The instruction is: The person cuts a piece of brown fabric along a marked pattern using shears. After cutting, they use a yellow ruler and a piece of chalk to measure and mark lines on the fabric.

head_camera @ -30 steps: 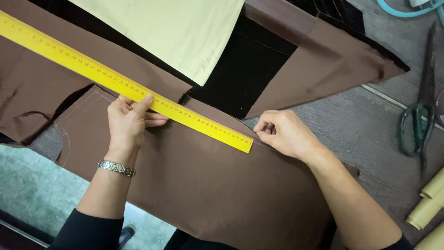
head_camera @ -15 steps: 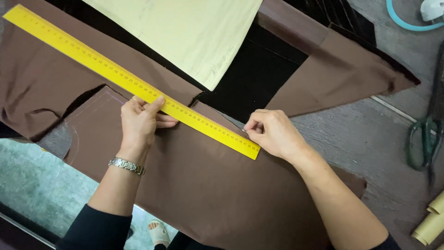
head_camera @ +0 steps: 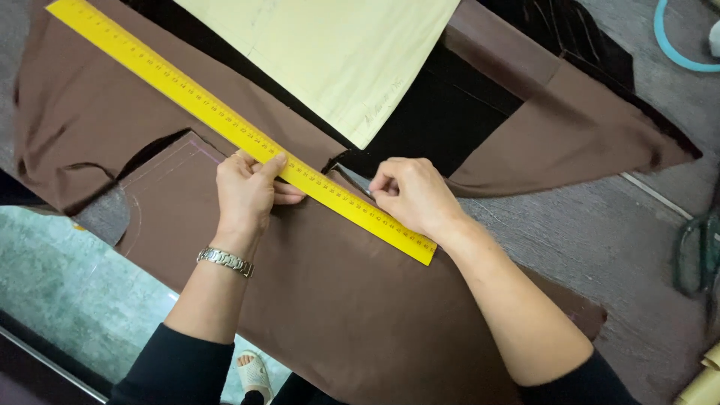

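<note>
From the upper left of the frame, a yellow ruler (head_camera: 240, 133) runs diagonally down to centre right across brown fabric (head_camera: 337, 300). At centre left, my left hand (head_camera: 244, 191) presses flat on the ruler's lower edge, fingers together, thumb along the rule. Just right of centre, my right hand (head_camera: 412, 196) rests at the ruler's upper edge, fingertips pinched; what they pinch I cannot tell. Pale yellow paper (head_camera: 330, 52) lies upper centre.

Matt brown cloth (head_camera: 337, 315), glossy yellow plastic ruler (head_camera: 225, 120), pale paper pattern (head_camera: 337, 52), rough grey tabletop (head_camera: 600, 240), shiny metal wristwatch (head_camera: 225, 261).
</note>
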